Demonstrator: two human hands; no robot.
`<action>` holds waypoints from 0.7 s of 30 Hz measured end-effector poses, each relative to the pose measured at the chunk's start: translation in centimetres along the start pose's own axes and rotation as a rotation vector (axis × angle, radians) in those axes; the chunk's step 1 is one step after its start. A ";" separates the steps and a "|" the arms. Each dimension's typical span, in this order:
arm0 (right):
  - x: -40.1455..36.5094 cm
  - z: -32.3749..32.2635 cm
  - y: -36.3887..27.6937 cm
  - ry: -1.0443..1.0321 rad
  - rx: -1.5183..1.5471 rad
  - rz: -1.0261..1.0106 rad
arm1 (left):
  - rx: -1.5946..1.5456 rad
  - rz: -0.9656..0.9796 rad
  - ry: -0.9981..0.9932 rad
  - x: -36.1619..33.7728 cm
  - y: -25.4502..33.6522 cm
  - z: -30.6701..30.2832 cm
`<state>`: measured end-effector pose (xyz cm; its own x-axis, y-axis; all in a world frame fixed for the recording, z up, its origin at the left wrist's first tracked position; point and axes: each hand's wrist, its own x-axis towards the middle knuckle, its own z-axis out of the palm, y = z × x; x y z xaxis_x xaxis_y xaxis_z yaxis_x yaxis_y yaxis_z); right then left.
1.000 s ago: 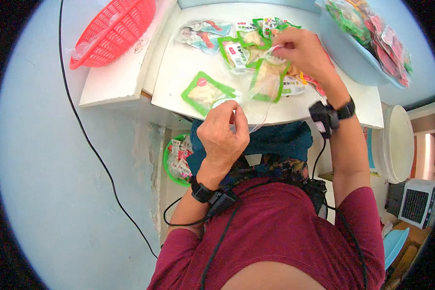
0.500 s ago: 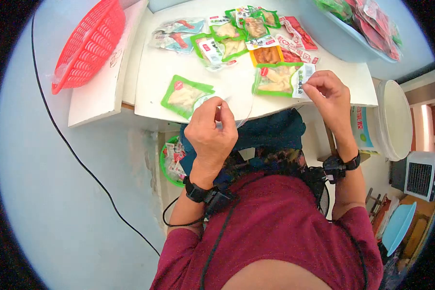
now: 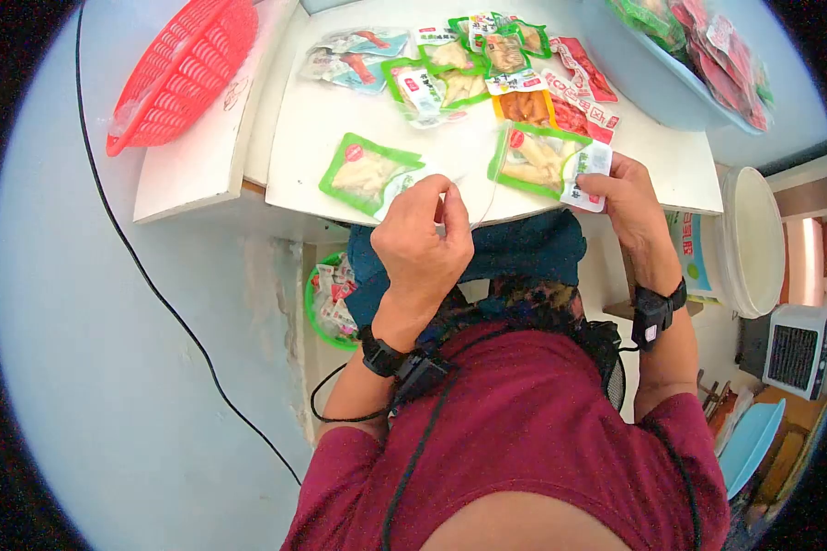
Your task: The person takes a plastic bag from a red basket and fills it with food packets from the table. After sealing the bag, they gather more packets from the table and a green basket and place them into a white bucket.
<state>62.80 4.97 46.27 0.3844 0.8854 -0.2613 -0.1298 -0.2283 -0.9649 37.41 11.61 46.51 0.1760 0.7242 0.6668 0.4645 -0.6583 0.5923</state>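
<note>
Clearly, going by what shows, the work is partway through: two green-edged packets have been set apart near the hands, while a loose group of others lies unsorted further off. How many there are in all, or were, I cannot tell.

Taking twelve as straight ahead of the person, the right hand (image 3: 629,207) is at one o'clock, thumb and fingers clamped on the white end of a green-edged packet (image 3: 538,161), whose body reaches toward twelve over the table (image 3: 312,119). At eleven, the second packet (image 3: 368,174) lies flat on the table, its white end beside the left hand (image 3: 423,234). That hand's thumb and forefinger are drawn together; a faint clear film shows beside them, but whether they pinch it I cannot tell.

Beyond, toward twelve, lie the mixed packets (image 3: 469,87), green-edged, orange and red, some overlapping. A pale blue pair (image 3: 354,64) sits apart at eleven. The blue tub (image 3: 657,83) at one o'clock has packets piled in it. Further round, a red basket (image 3: 188,73) stands past ten, and a green basket (image 3: 312,321), with small wrapped things inside, is low down at ten.
</note>
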 end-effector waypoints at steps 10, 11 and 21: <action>-6.4 -1.2 -4.3 -0.033 0.176 -0.060 | -0.011 0.006 -0.005 0.3 0.3 0.3; -6.9 -1.1 -4.3 -0.055 0.196 -0.045 | -0.016 0.007 0.000 0.3 0.3 0.5; -5.0 5.3 -1.9 -0.204 0.369 0.015 | 0.043 0.052 -0.011 0.3 0.5 0.5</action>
<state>56.32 3.15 49.60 0.1958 0.9535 -0.2290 -0.4667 -0.1147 -0.8769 38.12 11.60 46.85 0.2101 0.6917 0.6909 0.4912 -0.6857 0.5372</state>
